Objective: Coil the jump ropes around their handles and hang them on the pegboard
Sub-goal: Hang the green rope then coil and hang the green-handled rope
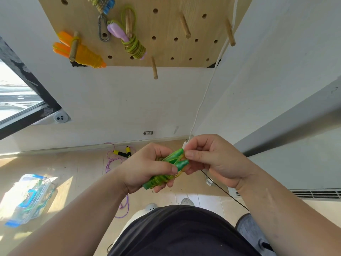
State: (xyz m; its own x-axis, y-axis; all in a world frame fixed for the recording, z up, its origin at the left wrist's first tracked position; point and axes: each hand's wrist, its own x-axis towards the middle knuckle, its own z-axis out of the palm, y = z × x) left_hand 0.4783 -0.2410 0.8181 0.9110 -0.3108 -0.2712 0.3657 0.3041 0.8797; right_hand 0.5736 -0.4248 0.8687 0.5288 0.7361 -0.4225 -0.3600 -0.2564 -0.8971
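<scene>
My left hand [147, 167] grips a green-handled jump rope [177, 159], its yellow-green cord wound around the two handles. My right hand [212, 157] pinches the cord at the handles' top end. Above, the wooden pegboard [166, 24] carries an orange coiled rope [81, 50] on a peg at the left, a purple-handled rope with green cord [131, 41] on a peg near the middle, and a blue-handled one [103, 4] at the top edge. A yellow-and-black-handled rope with purple cord [121, 154] lies loose on the floor by the wall.
Several bare wooden pegs stick out of the board, such as one at the right [185, 24] and one at the bottom [154, 67]. A clear plastic box with blue clips [27, 198] sits on the floor at the left. A white cable [206, 93] hangs down the wall.
</scene>
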